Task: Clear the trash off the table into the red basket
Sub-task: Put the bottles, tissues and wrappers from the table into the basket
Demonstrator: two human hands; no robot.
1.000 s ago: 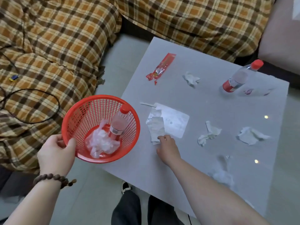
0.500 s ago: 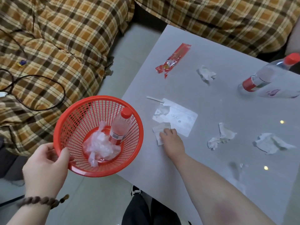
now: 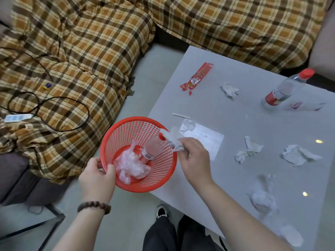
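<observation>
Head view, looking down: a plaid-covered sofa (image 3: 76, 57) fills the upper left and top, with a black cable (image 3: 54, 113) looped on it. The grey tabletop (image 3: 272, 124) takes the right side. At its near left corner the red basket (image 3: 125, 134) is held at the edge, its rim overlapping the tabletop corner. The left hand (image 3: 97, 176) grips the basket's near rim, thumb inside and fingers curled around the outside; a beaded bracelet (image 3: 94, 207) circles that wrist. Inside the basket lie a small bottle with a red cap (image 3: 152, 147) and crumpled clear plastic (image 3: 131, 165). The right hand (image 3: 194, 160) is over the basket's right rim, its fingers pinching a crumpled white paper scrap (image 3: 174, 140) that hangs above the basket opening.

Still on the tabletop: a clear bottle with a red cap and red label (image 3: 284, 89) lying on its side at the far right, a flat white sheet (image 3: 204, 136) just beside the right hand, a red snack wrapper (image 3: 197, 77) near the far left edge, a thin white strip (image 3: 181, 115) near the sheet, and several crumpled tissues, one at the far side (image 3: 230, 90), two to the right (image 3: 249, 149) (image 3: 299, 156), and blurred wads near the front edge (image 3: 262, 200).
</observation>
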